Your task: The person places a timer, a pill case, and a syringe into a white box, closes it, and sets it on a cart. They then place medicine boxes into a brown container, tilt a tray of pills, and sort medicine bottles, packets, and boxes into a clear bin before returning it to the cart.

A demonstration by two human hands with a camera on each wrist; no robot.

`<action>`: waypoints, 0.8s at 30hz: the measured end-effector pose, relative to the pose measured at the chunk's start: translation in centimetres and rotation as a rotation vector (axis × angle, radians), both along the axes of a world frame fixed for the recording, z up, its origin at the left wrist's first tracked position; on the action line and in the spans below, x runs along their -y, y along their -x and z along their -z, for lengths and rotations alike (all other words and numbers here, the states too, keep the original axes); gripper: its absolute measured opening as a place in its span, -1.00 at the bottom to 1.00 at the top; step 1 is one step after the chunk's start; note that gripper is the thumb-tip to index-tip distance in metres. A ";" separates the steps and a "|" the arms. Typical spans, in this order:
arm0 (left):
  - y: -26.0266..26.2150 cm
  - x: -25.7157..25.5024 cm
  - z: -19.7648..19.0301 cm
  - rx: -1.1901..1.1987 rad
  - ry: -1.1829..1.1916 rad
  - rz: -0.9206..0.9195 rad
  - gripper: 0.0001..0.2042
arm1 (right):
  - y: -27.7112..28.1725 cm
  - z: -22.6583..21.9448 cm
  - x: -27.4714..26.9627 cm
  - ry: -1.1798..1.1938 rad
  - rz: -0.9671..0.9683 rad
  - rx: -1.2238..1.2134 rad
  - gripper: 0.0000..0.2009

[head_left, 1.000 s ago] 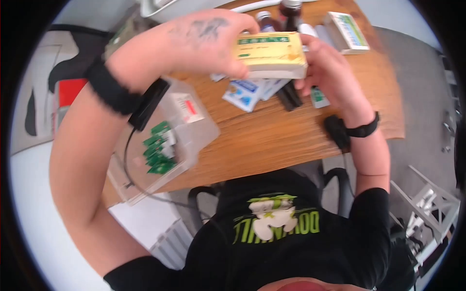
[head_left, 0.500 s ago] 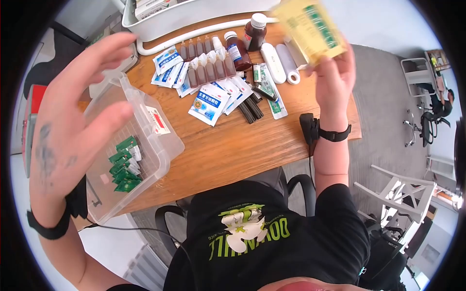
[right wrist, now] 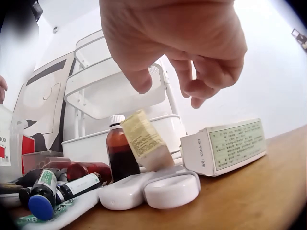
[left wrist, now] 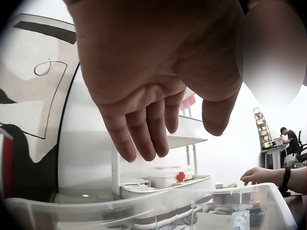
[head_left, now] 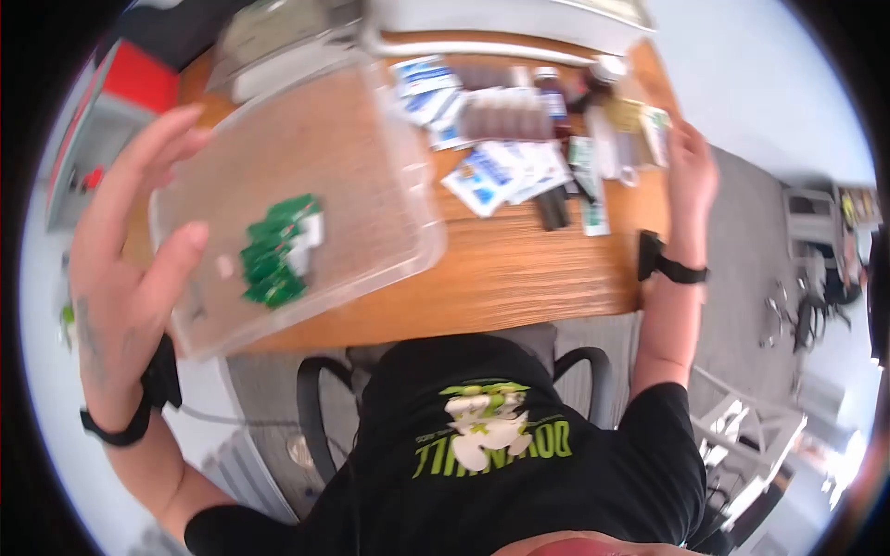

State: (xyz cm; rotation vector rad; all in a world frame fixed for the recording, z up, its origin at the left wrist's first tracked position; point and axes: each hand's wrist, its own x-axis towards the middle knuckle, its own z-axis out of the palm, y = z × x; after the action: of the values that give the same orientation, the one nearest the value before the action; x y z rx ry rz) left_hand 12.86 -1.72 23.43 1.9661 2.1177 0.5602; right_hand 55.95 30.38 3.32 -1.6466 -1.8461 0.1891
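Note:
My left hand (head_left: pixel 134 204) is raised at the left side of the clear plastic bin (head_left: pixel 422 246), fingers spread and holding nothing. Several green packets (head_left: pixel 278 255) lie inside that bin. At the table's right edge, my right hand (head_left: pixel 691 176) is beside a white and green box (right wrist: pixel 225 146). In the right wrist view its loosely bent fingers hang above this box, apart from it. A yellow box (right wrist: pixel 144 136) leans at a tilt near a brown bottle (right wrist: pixel 120 153) with a white cap, behind two white rounded devices (right wrist: pixel 172 190).
Blue and white sachets (head_left: pixel 487 176), a strip of brown ampoules (head_left: pixel 505 116) and dark tubes (head_left: pixel 554 209) cover the table's back middle. A white shelf rack (right wrist: pixel 117 86) stands behind. Farther off, at the right, a person (left wrist: pixel 289 138) sits at a desk.
The yellow box has left my right hand and now leans among the things at the back right. My left hand stays raised and bare. The head view has shifted, showing more of the bin.

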 end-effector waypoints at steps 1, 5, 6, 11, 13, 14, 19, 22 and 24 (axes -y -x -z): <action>0.7 0.7 0.1 0.015 -0.001 -0.031 -0.38 | -0.6 0.0 0.3 -0.030 0.008 -0.071 -0.58; 4.1 2.4 0.2 -0.050 0.140 -0.120 -0.40 | -1.8 1.3 1.4 -0.059 -0.082 -0.461 -0.64; 4.8 2.8 1.4 -0.075 0.179 -0.107 -0.41 | -3.0 2.4 0.9 -0.110 -0.080 -0.548 -0.65; 6.0 1.9 3.1 -0.242 0.336 0.078 -0.39 | -3.2 1.4 0.7 0.074 -0.102 -0.966 -0.64; 6.6 0.9 4.7 -0.205 0.365 0.175 -0.35 | -2.5 1.3 0.4 0.062 -0.154 -1.034 -0.62; 6.8 0.2 5.4 -0.130 0.389 0.222 -0.31 | -2.4 1.5 0.0 0.059 -0.183 -1.058 -0.62; 3.6 -4.4 7.8 -0.320 0.955 0.191 -0.02 | -2.2 2.3 -0.9 0.007 -0.238 -1.141 -0.62; 4.7 -4.4 11.2 -0.224 0.955 0.198 0.09 | -3.3 3.4 -1.7 -0.011 -0.253 -1.186 -0.63; 4.2 -5.0 11.6 -0.166 1.025 0.160 0.11 | -4.5 3.7 -1.8 -0.019 -0.282 -1.202 -0.64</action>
State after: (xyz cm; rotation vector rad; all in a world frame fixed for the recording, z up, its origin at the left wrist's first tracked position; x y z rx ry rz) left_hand 8.70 3.31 11.85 1.5311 1.7175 -0.6336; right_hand 60.46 32.15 -0.42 -0.8510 -1.0756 1.0176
